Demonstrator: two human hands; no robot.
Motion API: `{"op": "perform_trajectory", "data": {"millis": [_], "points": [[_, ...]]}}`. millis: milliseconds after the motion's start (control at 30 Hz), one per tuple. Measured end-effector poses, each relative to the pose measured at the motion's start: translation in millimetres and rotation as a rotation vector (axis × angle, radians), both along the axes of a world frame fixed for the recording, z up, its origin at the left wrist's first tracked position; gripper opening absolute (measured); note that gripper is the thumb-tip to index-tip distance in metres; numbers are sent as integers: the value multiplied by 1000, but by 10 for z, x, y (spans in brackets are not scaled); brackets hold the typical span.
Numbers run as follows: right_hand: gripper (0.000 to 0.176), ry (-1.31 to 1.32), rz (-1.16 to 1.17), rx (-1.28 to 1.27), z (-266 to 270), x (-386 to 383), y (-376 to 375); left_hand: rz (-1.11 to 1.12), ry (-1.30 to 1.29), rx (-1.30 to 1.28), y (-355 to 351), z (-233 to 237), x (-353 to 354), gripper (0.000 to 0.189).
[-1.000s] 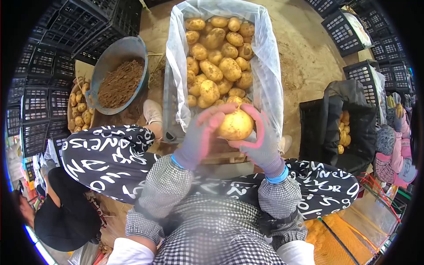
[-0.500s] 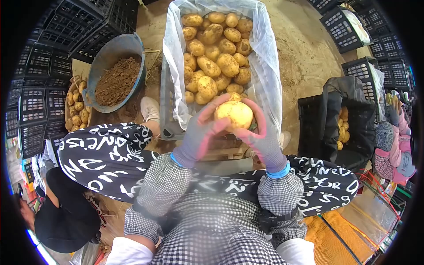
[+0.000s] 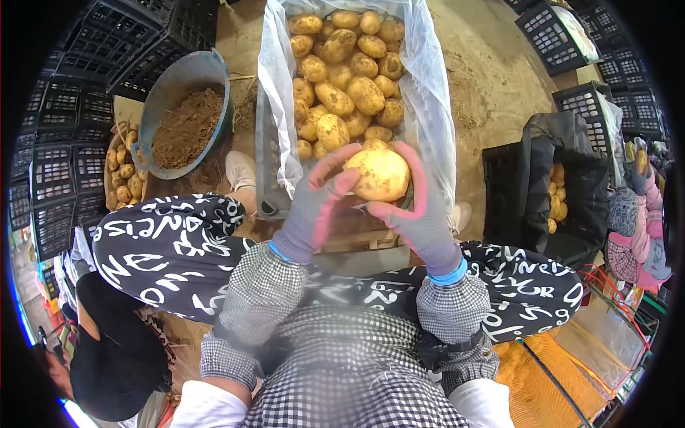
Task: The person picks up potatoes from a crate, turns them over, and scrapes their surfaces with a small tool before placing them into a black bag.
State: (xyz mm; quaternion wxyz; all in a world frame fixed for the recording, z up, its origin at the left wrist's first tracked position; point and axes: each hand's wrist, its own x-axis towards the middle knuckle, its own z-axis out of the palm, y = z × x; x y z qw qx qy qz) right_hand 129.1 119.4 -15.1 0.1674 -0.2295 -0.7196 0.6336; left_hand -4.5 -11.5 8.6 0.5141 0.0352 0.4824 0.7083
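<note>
A large pale-yellow potato (image 3: 381, 175) is held between my two gloved hands over the near end of a lined crate. My left hand (image 3: 321, 196) has its pink fingertips against the potato's left side. On the other side, my right hand (image 3: 418, 207) curls its fingers round the right edge and has its thumb below. Both gloves are grey with pink fingers. Just beyond, the crate's white plastic liner (image 3: 432, 93) surrounds many soil-marked potatoes (image 3: 334, 98).
A blue tub (image 3: 227, 107) of brown soil stands left of the crate, beside a basket of potatoes (image 3: 127, 171). At right sits a black-lined crate (image 3: 531, 164) with potatoes. Stacked black crates (image 3: 61, 171) line the left. Other people are at both edges.
The potato has turned slightly between my hands, and the fingers of my left hand have shifted along its left side. The crate appears slightly farther left in view.
</note>
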Motion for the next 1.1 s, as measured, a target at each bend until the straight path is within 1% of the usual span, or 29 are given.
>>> {"op": "perform_trajectory", "data": {"millis": [33, 100, 167, 233, 300, 367, 467, 567, 667, 733, 800, 833, 867, 900, 933, 967, 1000, 1033, 1067, 1100], "points": [[74, -44, -22, 63, 21, -14, -20, -3, -4, -7, 4, -6, -2, 55], [70, -53, -75, -59, 79, -37, -51, -14, 24, -15, 7, -45, 6, 55], [66, 23, -135, -426, 142, -50, -53, -24, 87, -13, 12, -129, 27, 55], [63, 12, -189, -700, 140, -11, 45, -44, 81, -29, 12, -114, 65, 53], [61, -30, -189, -802, 134, -3, 70, -41, 104, -39, 6, -136, 65, 50], [60, -105, -131, -726, 131, -18, 50, -7, 156, -37, -16, -238, 35, 46], [65, 59, -25, -398, -7, -17, 10, 60, 84, -10, -32, -302, -29, 43], [70, 106, -37, -444, 108, -53, -35, 177, 78, 97, -69, -485, -97, 40], [70, 7, -60, -333, 87, -47, -33, 171, 397, 46, 84, -236, -21, 37], [70, 18, -51, -73, -85, -41, -37, -24, 738, 13, 84, -196, 0, 36], [70, -3, -33, -32, -142, -14, -50, -67, 707, 29, 57, -248, -17, 38], [70, -26, -23, -120, -100, 1, -62, -14, 509, 63, 33, -350, -78, 39], [70, -23, -20, -139, -89, 6, -70, 38, 312, 97, 22, -402, -109, 42], [70, -21, -17, -159, -78, 11, -79, 22, 348, 49, 34, -336, -110, 44], [70, 11, -21, -107, -108, -11, -79, 6, 388, 4, 57, -231, -125, 46], [70, 19, -19, 2, -102, -29, -79, -13, 428, -45, 61, -164, -129, 48], [70, 27, -24, 113, -95, -48, -79, -22, 474, -31, 68, -181, -73, 48], [69, 10, -19, 285, -40, -63, -60, -31, 521, -17, 92, -225, 29, 49], [67, -29, -21, 316, -10, -63, -50, -37, 566, -3, 114, -246, 101, 50], [66, -68, -22, 347, 19, -63, -40, -14, 549, 12, 135, -235, 113, 52]]}}
